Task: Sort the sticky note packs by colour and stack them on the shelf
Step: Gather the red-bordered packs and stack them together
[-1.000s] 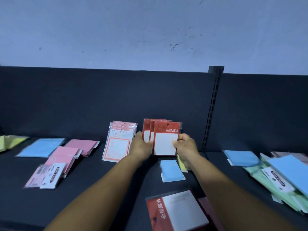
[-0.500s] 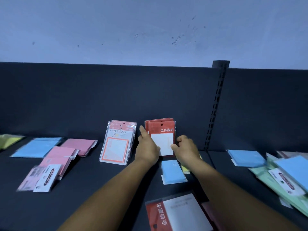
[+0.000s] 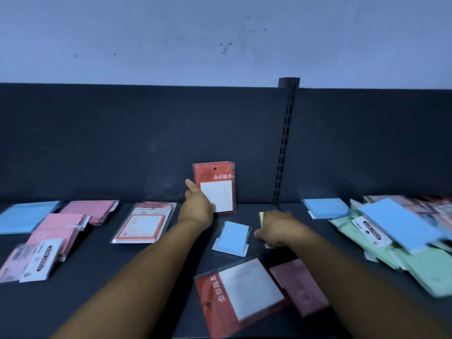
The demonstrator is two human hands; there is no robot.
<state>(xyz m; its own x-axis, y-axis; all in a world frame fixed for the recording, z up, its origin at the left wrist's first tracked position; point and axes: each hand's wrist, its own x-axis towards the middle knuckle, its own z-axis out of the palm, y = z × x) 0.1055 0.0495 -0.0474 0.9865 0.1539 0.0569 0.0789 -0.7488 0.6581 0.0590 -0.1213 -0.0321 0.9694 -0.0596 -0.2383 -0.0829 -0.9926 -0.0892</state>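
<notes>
Mostly dark shelf (image 3: 73,302) w/ back panel. Green packs (image 3: 420,267) heaped far right, blue packs (image 3: 401,223) on top; pink packs (image 3: 61,228) left; flat red pack (image 3: 241,292) near front. Upright red packs (image 3: 215,185) lean on back panel, centre. Left hand (image 3: 197,209) touches their left edge, index finger straight, fingers loose. Right hand (image 3: 275,227) lies low beside small blue pack (image 3: 232,237), covering a yellow pack (image 3: 261,217); grip: can't tell.
</notes>
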